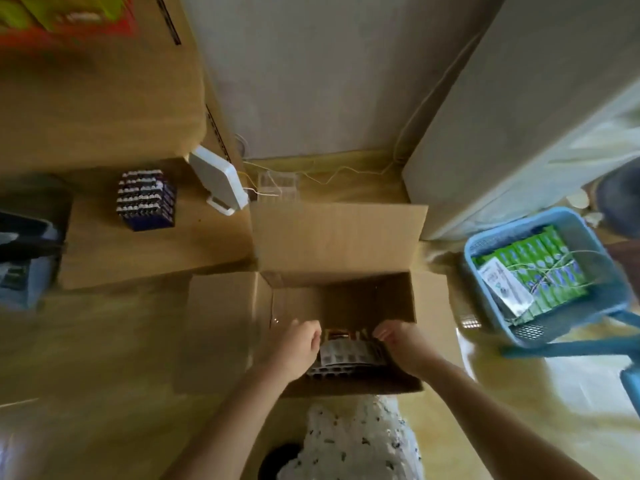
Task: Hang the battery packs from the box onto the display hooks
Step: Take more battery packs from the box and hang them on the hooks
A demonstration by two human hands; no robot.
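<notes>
My left grip [298, 344] and right grip [403, 341] both hold the battery packs [346, 353] down in the box [339, 237], so I should lift them straight up slowly and keep them flat.

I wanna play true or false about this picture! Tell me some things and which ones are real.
1. The left hand and the right hand both reach into the cardboard box. True.
2. The box's flaps are folded shut. False: they stand open.
3. The hands grip battery packs between them. True.
4. The basket on the right is red and holds apples. False: it is blue and holds green packs.
</notes>
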